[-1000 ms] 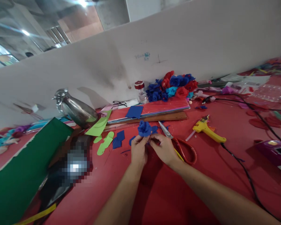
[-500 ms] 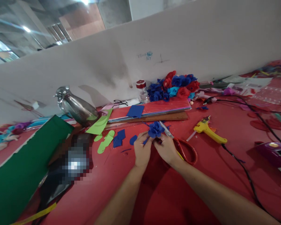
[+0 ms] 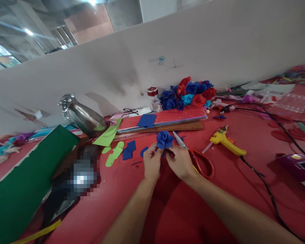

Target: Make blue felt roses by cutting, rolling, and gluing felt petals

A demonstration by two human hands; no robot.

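A blue paper flower (image 3: 164, 140) with layered petals is held up over the red table between both hands. My left hand (image 3: 152, 161) pinches it from the left, near its base. From the right, my right hand (image 3: 180, 161) has its fingers closed at the flower's underside; the exact grip there is partly hidden. Scissors with red handles (image 3: 200, 164) lie beside and partly under my right hand, their blades pointing away. Cut blue paper pieces (image 3: 128, 150) and light green paper petals (image 3: 115, 153) lie to the left of my left hand.
A yellow glue gun (image 3: 227, 142) with a black cord lies to the right. Behind the hands are stacked paper sheets (image 3: 167, 118), a red-lidded jar (image 3: 154, 100) and a heap of red and blue flowers (image 3: 190, 93). A metal jug (image 3: 85, 117) and a green board (image 3: 33, 179) stand left.
The blue flower has moved slightly left and turned, its face now more toward me. My left hand has shifted a little left with it; my right hand is nearly where it was.
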